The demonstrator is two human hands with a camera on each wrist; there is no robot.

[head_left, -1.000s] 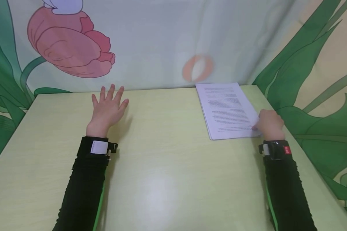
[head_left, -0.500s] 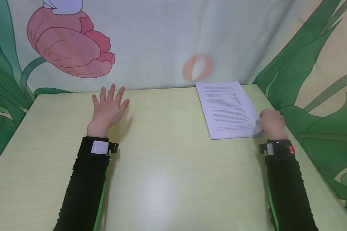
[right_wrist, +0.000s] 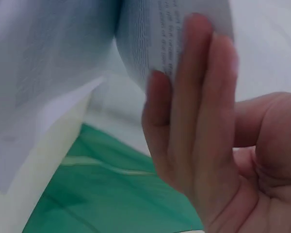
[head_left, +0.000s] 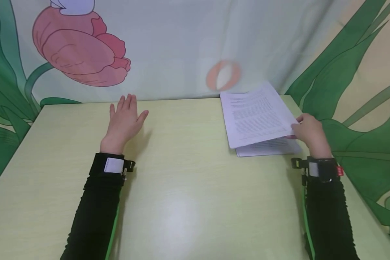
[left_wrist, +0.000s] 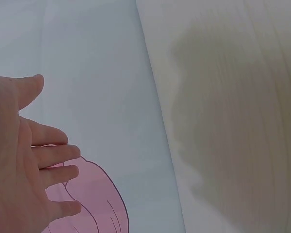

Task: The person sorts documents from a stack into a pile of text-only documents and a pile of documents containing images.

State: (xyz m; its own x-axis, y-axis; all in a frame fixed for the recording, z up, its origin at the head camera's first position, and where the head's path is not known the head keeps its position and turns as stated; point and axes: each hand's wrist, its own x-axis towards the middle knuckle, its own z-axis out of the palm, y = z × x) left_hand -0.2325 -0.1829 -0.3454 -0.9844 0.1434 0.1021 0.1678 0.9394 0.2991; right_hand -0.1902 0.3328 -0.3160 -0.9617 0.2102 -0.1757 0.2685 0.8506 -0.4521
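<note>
A printed sheet of paper is tilted up off a stack of paper at the back right of the table. My right hand pinches the sheet's near right corner, thumb on one face and fingers on the other. In the right wrist view the fingers lie against the sheet's printed underside. Whether one sheet or more is lifted, I cannot tell. My left hand hovers over the back left of the table, fingers straight and holding nothing. The left wrist view shows its palm and extended fingers.
A pale wooden table spreads below both arms. Along its back edge hangs a light curtain with a pink flower print. Green leaf-patterned cloth borders the right edge.
My right hand has lifted the paper's near right corner up from the stack, uncovering print beneath. The left hand has shifted slightly right and its fingers have drawn closer together.
</note>
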